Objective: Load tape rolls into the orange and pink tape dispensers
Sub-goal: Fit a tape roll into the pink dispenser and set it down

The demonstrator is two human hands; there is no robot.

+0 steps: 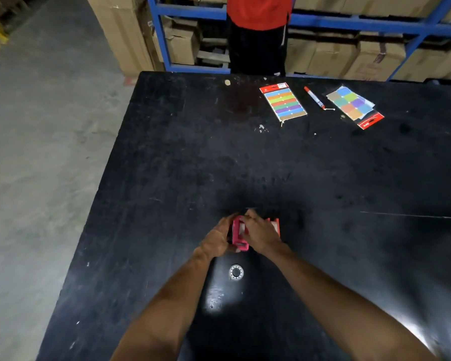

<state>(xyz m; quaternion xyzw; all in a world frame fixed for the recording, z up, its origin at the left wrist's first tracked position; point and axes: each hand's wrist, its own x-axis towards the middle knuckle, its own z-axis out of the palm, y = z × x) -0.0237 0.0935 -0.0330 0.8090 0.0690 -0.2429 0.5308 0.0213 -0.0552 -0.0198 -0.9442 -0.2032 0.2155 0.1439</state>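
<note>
The pink tape dispenser (238,234) is held between both hands at the near middle of the black table (167,165). My left hand (217,239) grips its left side. My right hand (260,231) covers its top and right side, fingers on the white tape inside. The orange tape dispenser (275,225) stands on the table just right of my right hand, mostly hidden behind it, with white tape showing. A clear tape roll (236,272) lies flat on the table below the hands, between my forearms.
At the far side of the table lie a pack of coloured labels (283,102), a red and blue marker (314,97) and a second label pack (354,106). A person in a red top (258,11) stands behind the table, before blue shelving (193,11) with cardboard boxes.
</note>
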